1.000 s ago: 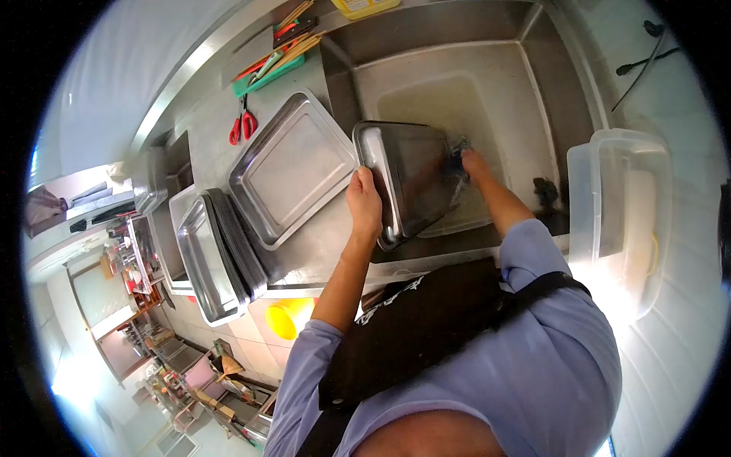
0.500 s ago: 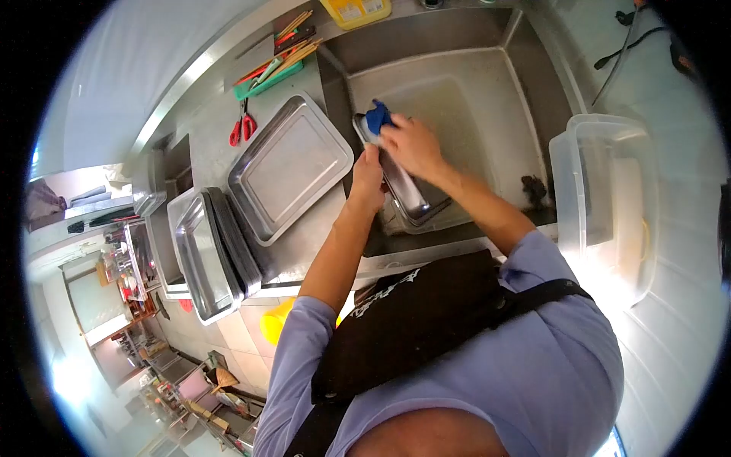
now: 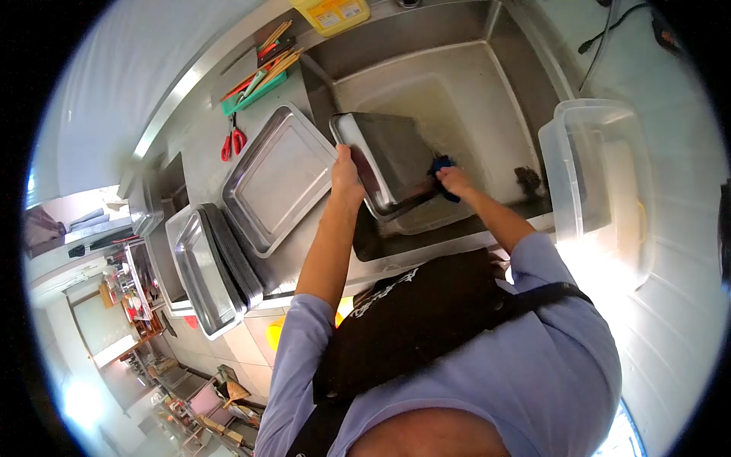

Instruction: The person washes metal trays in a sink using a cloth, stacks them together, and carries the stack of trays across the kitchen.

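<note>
My left hand point(image 3: 346, 177) is closed on the left rim of a metal tray point(image 3: 388, 145), which is tilted over the sink with its underside showing. A dark blue cloth point(image 3: 444, 166) is bunched in my right hand point(image 3: 455, 183), close to the tray's lower right corner. Whether the cloth touches the tray there, I cannot tell. Below both hands lies the wide steel sink point(image 3: 510, 91), with cloudy water on its bottom. Another metal tray point(image 3: 278, 179) rests on the counter just left of my left hand.
Stacked metal trays point(image 3: 209, 274) stand at the counter's left front. Red-handled scissors point(image 3: 233, 141) lie by a green basket point(image 3: 255, 93) of sticks and tools. A yellow container point(image 3: 331, 15) sits behind the sink, a clear plastic bin point(image 3: 598, 167) at its right. Dark scraps point(image 3: 527, 180) lie in the sink.
The tray has turned from nearly edge-on to showing its broad underside. My right hand has moved with the cloth from the tray's far end down and right towards its near corner.
</note>
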`<move>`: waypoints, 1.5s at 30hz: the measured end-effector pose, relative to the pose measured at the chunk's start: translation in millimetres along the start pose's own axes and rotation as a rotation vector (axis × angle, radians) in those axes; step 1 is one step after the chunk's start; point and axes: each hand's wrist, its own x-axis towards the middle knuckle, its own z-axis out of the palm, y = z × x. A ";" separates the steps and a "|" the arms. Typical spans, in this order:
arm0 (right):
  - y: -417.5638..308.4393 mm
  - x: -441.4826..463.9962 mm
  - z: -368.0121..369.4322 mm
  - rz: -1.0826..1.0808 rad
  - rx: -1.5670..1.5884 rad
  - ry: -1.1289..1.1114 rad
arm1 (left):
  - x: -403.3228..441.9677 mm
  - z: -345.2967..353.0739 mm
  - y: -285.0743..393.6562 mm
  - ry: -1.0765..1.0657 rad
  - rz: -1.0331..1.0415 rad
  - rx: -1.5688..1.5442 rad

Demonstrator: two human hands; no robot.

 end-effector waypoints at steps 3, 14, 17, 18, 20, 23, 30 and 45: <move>45.3 36.1 9.6 0.236 0.508 0.009 | -2.9 -5.7 -1.8 -0.067 -0.079 -0.021; -218.8 16.9 -32.5 -0.459 0.088 0.419 | -33.6 1.5 -37.0 0.072 0.265 0.435; -194.4 72.2 -36.3 -0.350 -0.056 0.081 | -43.9 6.1 -42.8 0.131 0.272 0.444; -197.7 75.5 -55.2 -0.249 -0.050 -0.085 | -40.7 3.9 -47.7 0.112 0.261 0.396; -193.2 74.8 -77.5 -0.086 0.002 -0.225 | -25.0 -11.2 -57.7 0.077 0.193 0.367; -170.7 71.4 -77.1 0.038 0.063 -0.208 | -25.2 -2.8 -56.4 0.119 0.218 0.209; -81.4 15.3 -60.6 0.313 0.235 -0.257 | -34.0 16.2 -38.0 0.055 0.162 0.155; -176.6 -102.6 -112.6 -0.023 0.382 0.055 | -16.0 42.2 -26.9 -0.035 0.090 0.053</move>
